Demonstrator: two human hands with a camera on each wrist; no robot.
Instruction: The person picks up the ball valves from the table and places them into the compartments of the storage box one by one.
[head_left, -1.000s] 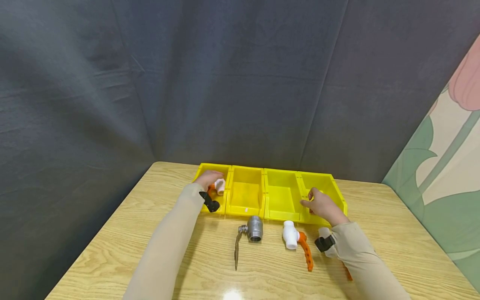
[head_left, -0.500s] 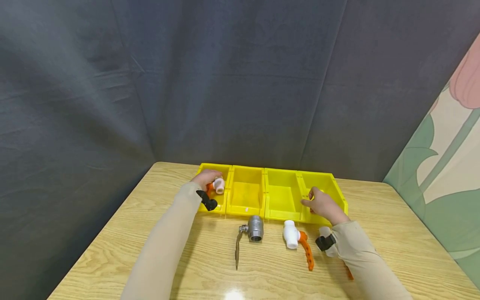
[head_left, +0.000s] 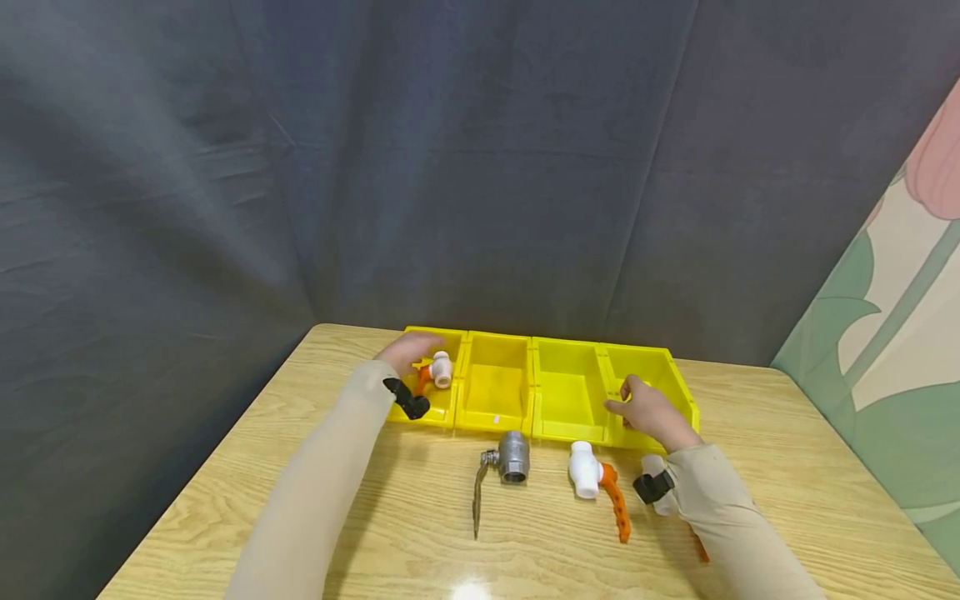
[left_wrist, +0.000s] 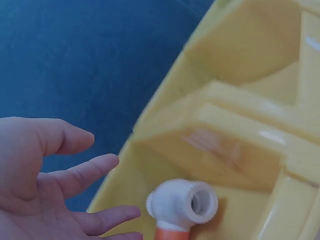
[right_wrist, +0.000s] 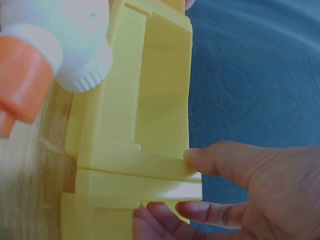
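Left hand (head_left: pixel 408 350) spread loose beside the binned white valve (head_left: pixel 442 370), right hand (head_left: pixel 651 412) pinching a bin divider (right_wrist: pixel 137 187), and any careless tug could skew the yellow row (head_left: pixel 495 379)

The right sleeve (head_left: pixel 723 500) partly hides the rightmost valve (head_left: pixel 663 504), and the left-wrist view crops an orange handle (left_wrist: pixel 172 234).

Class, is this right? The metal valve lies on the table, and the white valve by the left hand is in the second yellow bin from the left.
No: the head view shows the white valve by the left hand in the leftmost yellow bin, not the second. The metal valve does lie on the table.
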